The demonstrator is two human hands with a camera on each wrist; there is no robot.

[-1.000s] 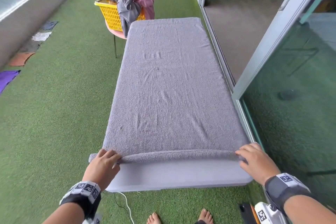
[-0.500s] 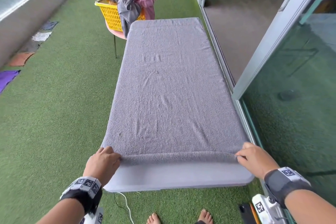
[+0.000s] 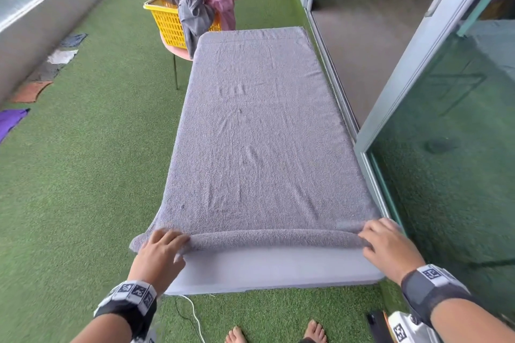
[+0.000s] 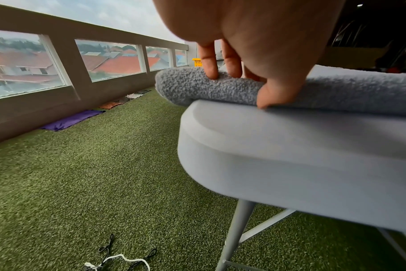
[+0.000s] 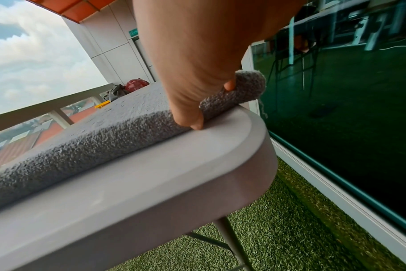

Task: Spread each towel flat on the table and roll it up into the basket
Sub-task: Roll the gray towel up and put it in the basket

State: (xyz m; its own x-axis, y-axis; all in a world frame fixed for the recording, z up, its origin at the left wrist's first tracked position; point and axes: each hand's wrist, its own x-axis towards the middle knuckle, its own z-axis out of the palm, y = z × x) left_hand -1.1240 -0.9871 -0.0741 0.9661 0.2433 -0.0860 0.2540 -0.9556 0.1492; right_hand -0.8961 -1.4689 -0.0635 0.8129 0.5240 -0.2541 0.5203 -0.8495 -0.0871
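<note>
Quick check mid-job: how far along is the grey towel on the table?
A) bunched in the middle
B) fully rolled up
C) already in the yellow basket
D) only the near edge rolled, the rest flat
D: the left hand and right hand hold a thin roll at the near edge of the grey towel, the rest lying flat along the table.

We stand on green artificial turf (image 3: 83, 175) that covers the whole floor. Along our left runs a low grey wall (image 4: 35, 102) with a row of windows (image 4: 114, 58) showing red roofs under a cloudy sky. To our right, sliding glass doors (image 3: 459, 161) in pale frames reflect the turf. Cloths (image 3: 30, 90) lie by the wall, in soft daylight.
</note>
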